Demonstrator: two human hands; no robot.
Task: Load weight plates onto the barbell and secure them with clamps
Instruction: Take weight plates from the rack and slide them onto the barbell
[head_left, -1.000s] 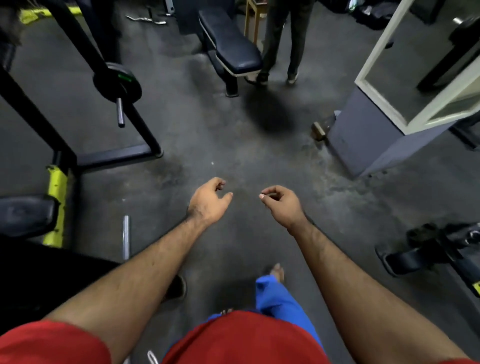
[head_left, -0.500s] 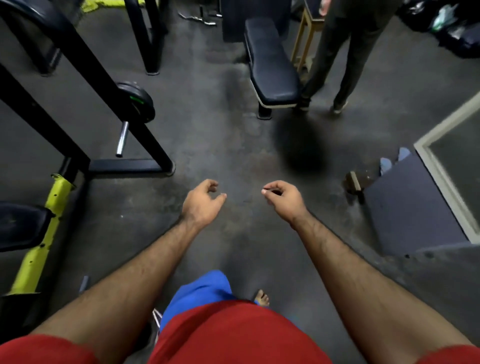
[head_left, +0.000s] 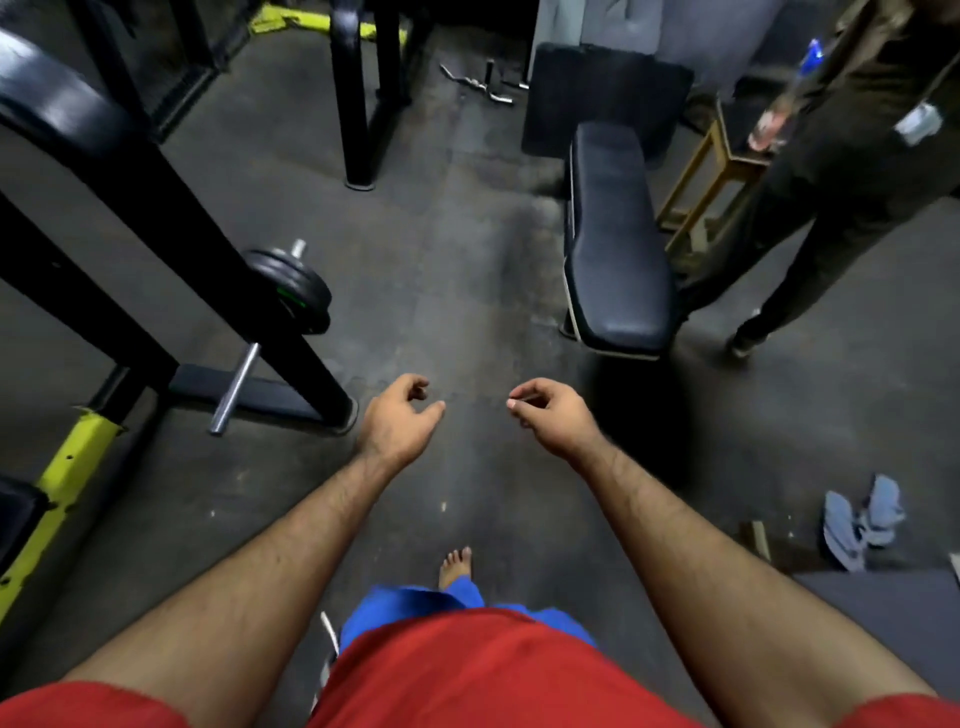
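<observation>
Weight plates (head_left: 298, 291), black with a green mark on the rim, sit stacked on a steel peg (head_left: 236, 387) that juts from the black rack frame (head_left: 156, 202); the peg's bare end slants down toward the dark rubber floor (head_left: 457, 270). The plates hang on the near side of the frame's slanted post, well apart from both hands. The left hand (head_left: 397, 421) is held out over the floor, near the foot of that frame, its fingers loosely curled and holding nothing. The right hand (head_left: 553, 415) floats just beside the left one, fingers likewise loosely curled, thumb and forefinger close together with nothing seen between them. On the far side of the frame from the camera wearer, a black padded bench (head_left: 615, 249) stands on the floor, and a second person in dark clothes (head_left: 841, 176) stands beyond it. A curled bar (head_left: 475, 83) lies on the floor farther off. A yellow strut (head_left: 62, 478) lies to the near left of the frame.
</observation>
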